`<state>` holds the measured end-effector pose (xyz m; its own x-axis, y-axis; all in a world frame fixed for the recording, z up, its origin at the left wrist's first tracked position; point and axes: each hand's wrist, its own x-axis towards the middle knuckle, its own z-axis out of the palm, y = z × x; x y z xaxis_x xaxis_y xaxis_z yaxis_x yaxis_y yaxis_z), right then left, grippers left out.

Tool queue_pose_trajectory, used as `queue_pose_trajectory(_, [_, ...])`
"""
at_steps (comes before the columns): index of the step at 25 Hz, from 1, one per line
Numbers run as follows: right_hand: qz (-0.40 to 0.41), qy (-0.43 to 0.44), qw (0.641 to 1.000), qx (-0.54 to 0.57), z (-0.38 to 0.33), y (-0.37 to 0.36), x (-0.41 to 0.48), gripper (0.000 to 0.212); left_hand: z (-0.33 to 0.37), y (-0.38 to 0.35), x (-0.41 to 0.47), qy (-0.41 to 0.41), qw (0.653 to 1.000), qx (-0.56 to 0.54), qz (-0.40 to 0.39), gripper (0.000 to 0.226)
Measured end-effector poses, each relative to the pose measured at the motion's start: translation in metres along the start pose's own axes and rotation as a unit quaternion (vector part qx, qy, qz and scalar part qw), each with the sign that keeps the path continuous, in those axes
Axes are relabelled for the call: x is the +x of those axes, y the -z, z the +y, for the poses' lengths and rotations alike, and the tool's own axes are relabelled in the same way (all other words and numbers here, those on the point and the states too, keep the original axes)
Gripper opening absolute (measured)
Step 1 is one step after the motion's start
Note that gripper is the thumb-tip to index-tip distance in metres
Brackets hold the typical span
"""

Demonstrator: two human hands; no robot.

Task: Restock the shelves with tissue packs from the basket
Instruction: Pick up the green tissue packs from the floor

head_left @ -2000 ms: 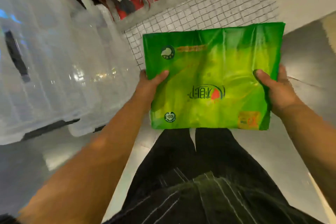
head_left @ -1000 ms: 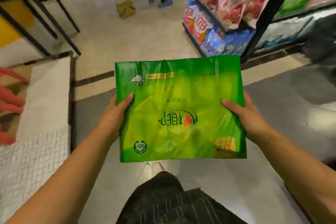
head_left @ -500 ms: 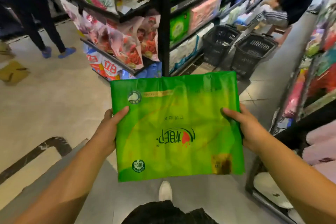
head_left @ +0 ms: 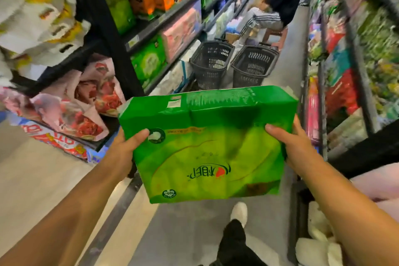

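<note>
Currently green tissue pack (head_left: 207, 147) is held in mid-air over the aisle floor (head_left: 190, 229), chest-front, both hands on it. Printed face up toward the camera, logo reads upside down; far long side tilted up so the top panel with small print shows.

Left hand (head_left: 125, 149) clamps the pack's left edge: thumb on the printed face next to the round emblem, other fingers hidden underneath. Right hand (head_left: 295, 147) clamps the right edge the same way, thumb on top, fingers wrapped behind. Both closed firmly on the pack, forearms bare.

Below the pack: one dark trouser leg and a white shoe (head_left: 239, 212) on the grey floor.

Past the pack's far edge: two dark plastic baskets (head_left: 233, 65) side by side on the floor, near the bottom of the left shelving. Cannot tell what is inside them.

Left shelving (head_left: 164, 19): black frame, green, pink and orange boxed packs on the upper tiers, pink floral bags (head_left: 86, 103) at the near end cap.

Right shelving (head_left: 354, 71): mixed coloured packs, blurred.

Far end of the aisle: another person (head_left: 278, 4) in a dark top and striped trousers, seated low just behind the baskets.
</note>
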<state>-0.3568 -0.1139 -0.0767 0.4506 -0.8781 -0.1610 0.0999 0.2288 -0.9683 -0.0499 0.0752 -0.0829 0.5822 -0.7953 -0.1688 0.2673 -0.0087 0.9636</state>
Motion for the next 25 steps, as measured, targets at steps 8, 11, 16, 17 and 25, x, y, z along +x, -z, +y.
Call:
queue_pose_trajectory(8, [-0.094,0.009,0.991,-0.094,-0.071,0.029,0.248,0.089,0.026,-0.085,0.181,-0.031,0.999,0.010,0.038,0.074])
queue_pose_trajectory(11, [-0.158,-0.005,0.977,-0.145,-0.092,0.024,0.325,0.111,0.034,-0.086,0.231,-0.035,0.998,0.014,0.047,0.075])
queue_pose_trajectory(16, [-0.229,0.000,0.958,-0.175,-0.102,-0.012,0.453,0.111,0.038,-0.069,0.343,-0.035,0.995,0.081,0.051,0.110])
queue_pose_trajectory(17, [-0.231,0.002,0.958,-0.170,-0.102,-0.018,0.474,0.108,0.038,-0.069,0.364,-0.036,0.994,0.093,0.053,0.114])
queue_pose_trajectory(25, [-0.249,0.005,0.924,-0.290,-0.136,-0.063,0.635,0.114,0.087,-0.055,0.511,0.002,0.966,0.256,0.050,0.123])
